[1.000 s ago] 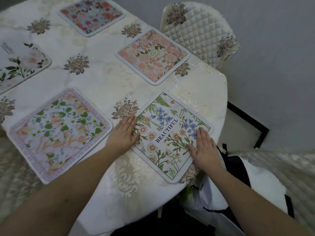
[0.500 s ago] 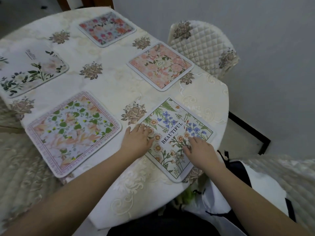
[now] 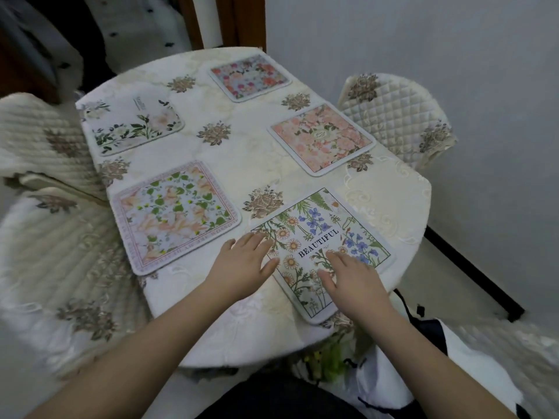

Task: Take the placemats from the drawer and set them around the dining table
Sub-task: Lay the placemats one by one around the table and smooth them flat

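Several floral placemats lie around the cream-clothed dining table (image 3: 242, 158). Nearest me is one printed "BEAUTIFUL" (image 3: 326, 237) with daisies and blue flowers. My left hand (image 3: 245, 264) lies flat at its left edge, fingers straight. My right hand (image 3: 351, 276) lies flat on its lower middle. A green-leaf placemat (image 3: 175, 216) sits to the left, a pink one (image 3: 320, 139) to the right, a white-flower one (image 3: 133, 122) far left, and a red-rose one (image 3: 249, 77) at the far side.
A quilted cream chair (image 3: 399, 116) stands at the table's right against the grey wall. Another cushioned chair (image 3: 39, 140) is at the left. A white and black bag (image 3: 423, 373) lies near my right knee. A wooden door frame (image 3: 239, 22) stands behind the table.
My view has pulled back and tilted up, showing the whole table. Both hands slid toward me on the "BEAUTIFUL" placemat, the right one moving inward from its right edge.
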`<state>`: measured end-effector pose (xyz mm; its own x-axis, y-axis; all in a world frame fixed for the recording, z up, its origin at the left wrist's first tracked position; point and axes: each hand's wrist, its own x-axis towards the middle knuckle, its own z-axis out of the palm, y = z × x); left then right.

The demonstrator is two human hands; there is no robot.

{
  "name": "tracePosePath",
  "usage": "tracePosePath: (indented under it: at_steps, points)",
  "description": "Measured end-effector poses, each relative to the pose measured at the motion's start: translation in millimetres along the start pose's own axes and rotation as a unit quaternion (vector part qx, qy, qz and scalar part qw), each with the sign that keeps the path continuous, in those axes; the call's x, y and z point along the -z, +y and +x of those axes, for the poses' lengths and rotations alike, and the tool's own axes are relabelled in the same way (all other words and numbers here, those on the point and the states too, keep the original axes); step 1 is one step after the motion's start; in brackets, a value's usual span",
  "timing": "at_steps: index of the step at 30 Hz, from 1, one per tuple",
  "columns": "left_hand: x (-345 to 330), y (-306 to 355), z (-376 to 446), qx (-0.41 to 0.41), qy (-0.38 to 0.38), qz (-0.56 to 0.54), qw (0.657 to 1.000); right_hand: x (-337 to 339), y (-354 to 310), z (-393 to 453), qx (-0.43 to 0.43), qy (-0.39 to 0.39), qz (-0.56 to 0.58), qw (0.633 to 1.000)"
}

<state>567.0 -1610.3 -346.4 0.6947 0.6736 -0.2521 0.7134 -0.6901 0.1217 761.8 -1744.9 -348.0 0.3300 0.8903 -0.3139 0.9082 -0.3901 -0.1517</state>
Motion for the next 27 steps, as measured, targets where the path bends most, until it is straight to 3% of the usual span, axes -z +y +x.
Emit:
tracePosePath:
  at_steps: [12,27]
  points:
    - [27,-6,-88,0.145,0.057,-0.012,0.988,18,-68,-3,0.154,0.019,-0.036,0.987]
    - [23,-126,-257,0.378,0.109,-0.072,0.916,8,-278,-11,0.371,0.008,-0.093,0.924]
